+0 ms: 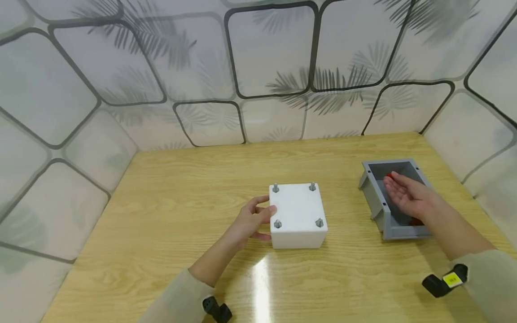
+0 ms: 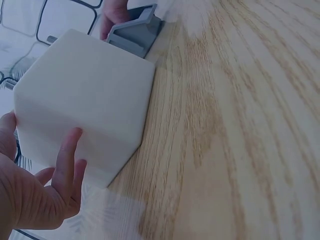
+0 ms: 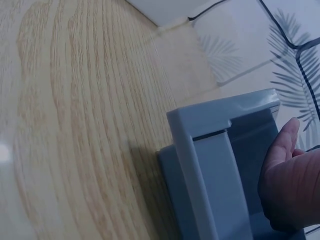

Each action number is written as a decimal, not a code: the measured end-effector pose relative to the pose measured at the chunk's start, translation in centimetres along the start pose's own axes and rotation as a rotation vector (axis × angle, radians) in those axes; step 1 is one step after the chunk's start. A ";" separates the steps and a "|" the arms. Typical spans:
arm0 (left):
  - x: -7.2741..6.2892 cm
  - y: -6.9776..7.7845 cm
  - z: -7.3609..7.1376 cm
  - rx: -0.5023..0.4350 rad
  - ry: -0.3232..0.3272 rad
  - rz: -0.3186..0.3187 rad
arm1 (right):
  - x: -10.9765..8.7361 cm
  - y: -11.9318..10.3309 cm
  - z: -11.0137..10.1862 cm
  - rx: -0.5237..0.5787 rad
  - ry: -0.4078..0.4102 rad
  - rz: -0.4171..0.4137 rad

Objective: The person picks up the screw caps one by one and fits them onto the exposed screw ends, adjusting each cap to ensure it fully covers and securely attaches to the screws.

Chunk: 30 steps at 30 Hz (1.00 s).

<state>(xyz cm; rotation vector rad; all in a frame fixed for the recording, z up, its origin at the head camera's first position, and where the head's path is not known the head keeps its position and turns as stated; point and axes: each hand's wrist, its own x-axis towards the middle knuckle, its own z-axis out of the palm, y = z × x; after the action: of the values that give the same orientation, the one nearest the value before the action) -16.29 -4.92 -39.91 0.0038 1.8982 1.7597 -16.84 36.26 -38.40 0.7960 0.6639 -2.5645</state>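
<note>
A white square block (image 1: 298, 211) sits on the table, a metal bolt (image 1: 313, 186) standing up at each top corner. My left hand (image 1: 252, 220) rests on its left side, thumb over the top edge and the other fingers spread along the side; in the left wrist view the fingers (image 2: 65, 160) lie fairly straight against the block. Over the grey bin (image 1: 381, 197) to the right, my right hand (image 1: 408, 197) pinches a small red piece (image 1: 389, 175) at its fingertips. Most of that piece is hidden by the fingers. Another reddish thing (image 1: 415, 222) lies low in the bin, partly behind the wrist.
The wooden table (image 1: 181, 193) runs back to patterned sheeting (image 1: 270, 54) that rises behind it and on both sides. A gap of bare tabletop lies between the block and the bin. The bin's raised walls surround my right hand.
</note>
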 end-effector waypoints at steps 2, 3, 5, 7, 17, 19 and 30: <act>0.0 0.0 0.0 0.002 -0.006 0.005 | -0.3 0.1 0.2 -0.023 -0.005 -0.008; 0.0 0.0 0.0 0.003 -0.007 0.007 | -0.5 0.1 0.3 -0.035 -0.010 -0.011; -0.1 0.1 0.0 0.005 -0.008 0.011 | -0.7 0.2 0.5 -0.058 -0.019 -0.017; -0.2 0.1 0.1 0.004 -0.007 0.010 | -0.9 0.2 0.7 -0.084 -0.030 -0.022; -0.2 0.0 0.0 0.003 -0.005 0.006 | -1.9 0.7 1.9 -0.194 -0.071 -0.042; -0.2 0.0 -0.1 0.003 -0.002 0.002 | -2.0 0.8 2.2 -0.209 -0.076 -0.041; 0.0 -0.1 -0.1 0.008 -0.001 0.003 | -2.7 1.9 3.1 -0.345 -0.084 -0.026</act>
<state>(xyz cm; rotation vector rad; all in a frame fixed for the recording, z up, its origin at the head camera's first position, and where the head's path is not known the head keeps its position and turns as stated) -16.26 -5.00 -40.00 0.0104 1.9051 1.7535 -15.24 33.59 -35.12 0.5642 1.0571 -2.3933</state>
